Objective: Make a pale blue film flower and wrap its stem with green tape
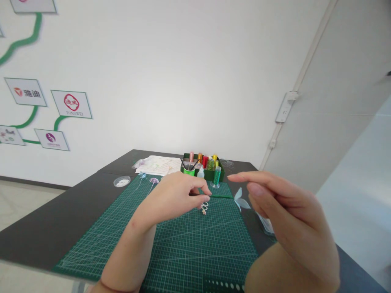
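Note:
My left hand (175, 195) is closed in a pinch on a thin green stem (221, 196) that runs to the right over the green cutting mat (171, 244). At the stem's right end sits a pale translucent flower (241, 199). A small white wire loop piece (205, 206) hangs or lies just below my left fingers. My right hand (284, 215) hovers close to the camera to the right of the flower, fingers stretched out and slightly curved, holding nothing that I can see.
A green box (204, 167) of glitter tubes and bottles stands at the mat's far edge, a glue bottle (200, 172) in front. Paper sheets (159, 164), a round clear lid (121, 181) and two small finished flowers (152, 180) lie far left on the dark table (45, 228).

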Available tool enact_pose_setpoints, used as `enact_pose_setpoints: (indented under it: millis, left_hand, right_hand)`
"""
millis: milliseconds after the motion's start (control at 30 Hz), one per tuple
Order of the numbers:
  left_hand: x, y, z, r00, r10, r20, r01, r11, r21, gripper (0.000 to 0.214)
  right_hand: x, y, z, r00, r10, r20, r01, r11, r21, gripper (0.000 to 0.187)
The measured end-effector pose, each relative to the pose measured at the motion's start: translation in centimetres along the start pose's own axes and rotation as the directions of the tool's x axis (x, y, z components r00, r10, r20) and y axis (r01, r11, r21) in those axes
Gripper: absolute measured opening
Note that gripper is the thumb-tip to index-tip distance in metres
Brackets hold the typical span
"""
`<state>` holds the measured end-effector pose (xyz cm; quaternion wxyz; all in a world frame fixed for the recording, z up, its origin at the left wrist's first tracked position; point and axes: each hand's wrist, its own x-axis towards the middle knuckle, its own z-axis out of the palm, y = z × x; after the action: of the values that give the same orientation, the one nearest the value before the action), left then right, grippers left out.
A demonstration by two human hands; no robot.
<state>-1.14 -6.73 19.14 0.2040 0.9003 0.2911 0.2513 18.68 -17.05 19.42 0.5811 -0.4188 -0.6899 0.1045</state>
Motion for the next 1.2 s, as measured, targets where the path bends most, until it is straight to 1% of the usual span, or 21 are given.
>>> enact_pose_setpoints:
  millis: [133, 300, 400, 467, 567, 700, 767, 833, 933, 1067, 1133, 1200]
  left_hand:
    - [-0.2, 0.4, 0.2, 0.995, 0.056, 0.087, -0.058, 0.998, 0.021, 0.01]
    - [-0.6, 0.9, 0.3, 0.98, 0.103, 0.169, -0.096, 0.994, -0.048, 0.011]
    - [-0.8, 1.1, 0.2, 0.977, 0.113, 0.181, -0.101, 0.992, -0.073, 0.012]
    - [-0.9, 1.2, 0.2, 0.979, 0.121, 0.161, -0.108, 0.99, -0.087, 0.011]
    - [-1.3, 1.3, 0.1, 0.988, 0.125, 0.091, -0.113, 0.986, -0.126, 0.007]
    - [-2.0, 1.3, 0.0, 0.994, 0.104, -0.035, -0.11, 0.965, -0.237, 0.011]
    - [-2.3, 1.4, -0.2, 0.989, 0.097, -0.11, -0.127, 0.942, -0.31, 0.011]
    - [-2.3, 1.4, -0.4, 0.975, 0.092, -0.201, -0.161, 0.92, -0.358, 0.011]
    - [-2.2, 1.5, -0.8, 0.928, 0.074, -0.364, -0.209, 0.915, -0.346, 0.01]
    - [-1.6, 1.2, -1.0, 0.829, -0.001, -0.559, -0.212, 0.925, -0.316, 0.01]
    - [-1.4, 1.0, -1.0, 0.787, -0.022, -0.616, -0.206, 0.932, -0.297, 0.011]
    - [-1.3, 0.7, -1.0, 0.771, -0.027, -0.636, -0.193, 0.942, -0.275, 0.01]
  right_hand:
    - [0.8, 1.1, -0.1, 0.999, 0.008, -0.038, -0.008, 1.0, -0.018, 0.025]
    - [2.2, 2.9, 0.0, 0.995, 0.07, -0.071, -0.069, 0.997, 0.021, 0.023]
    - [3.2, 4.0, 0.1, 0.991, 0.118, -0.055, -0.115, 0.992, 0.061, 0.024]
    - [3.8, 4.6, 0.2, 0.988, 0.157, -0.011, -0.155, 0.984, 0.082, 0.026]
    - [4.6, 5.5, 0.6, 0.979, 0.199, 0.041, -0.202, 0.976, 0.087, 0.029]
    - [5.2, 6.6, 1.4, 0.964, 0.244, 0.106, -0.252, 0.965, 0.075, 0.031]
    - [5.4, 6.9, 1.7, 0.957, 0.246, 0.153, -0.261, 0.962, 0.081, 0.032]
    - [5.4, 6.9, 1.8, 0.955, 0.223, 0.197, -0.238, 0.969, 0.058, 0.03]
    - [5.4, 6.1, 1.9, 0.947, 0.18, 0.267, -0.177, 0.984, -0.037, 0.024]
    - [5.2, 4.8, 1.8, 0.902, 0.223, 0.369, -0.184, 0.973, -0.139, 0.027]
    - [5.2, 4.5, 1.8, 0.881, 0.246, 0.404, -0.197, 0.967, -0.16, 0.029]
    - [5.1, 4.5, 1.7, 0.872, 0.261, 0.415, -0.212, 0.964, -0.161, 0.03]
